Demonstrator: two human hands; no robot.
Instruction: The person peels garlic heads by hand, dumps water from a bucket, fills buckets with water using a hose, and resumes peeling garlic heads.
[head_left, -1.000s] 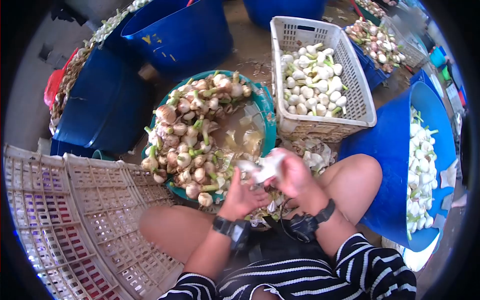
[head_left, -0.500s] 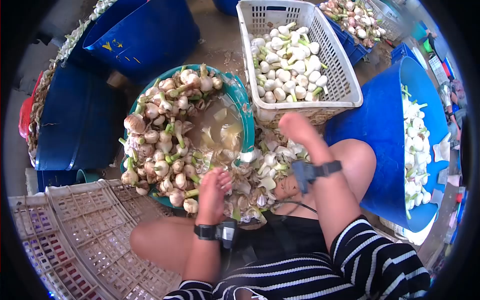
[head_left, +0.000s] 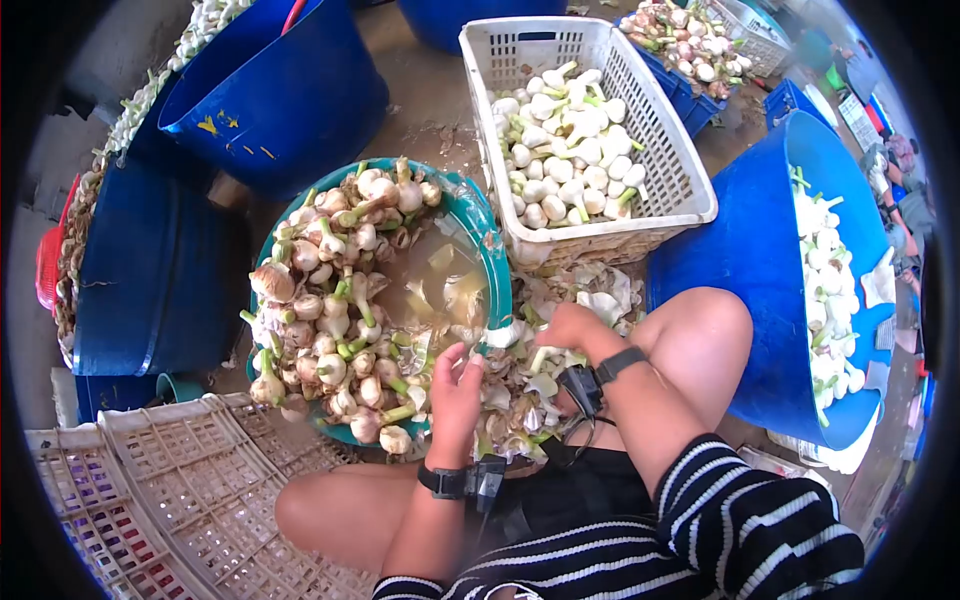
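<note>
My left hand [head_left: 456,402] is raised beside the near right edge of a green tub [head_left: 492,262], its thumb and fingers apart and nothing visible between them. Unpeeled garlic bulbs [head_left: 330,310] with short green stems fill the tub's left side, and murky water with floating skins [head_left: 440,265] shows on the right. My right hand [head_left: 572,328] hovers over a heap of garlic peelings [head_left: 515,405] between the tub and my leg. Its fingers are curled, and what they hold, if anything, is hidden. A pale stalk shows just below them.
A white crate [head_left: 615,225] of cleaned garlic stands ahead. To the right, a tilted blue barrel [head_left: 735,270] holds more white bulbs. Large blue tubs [head_left: 290,100] stand on the left. Beside my left leg is a worn lattice crate [head_left: 190,490].
My right hand has come down and toward me, from near the white crate's front edge to above the peelings. My left hand has shifted slightly right, its fingers now spread.
</note>
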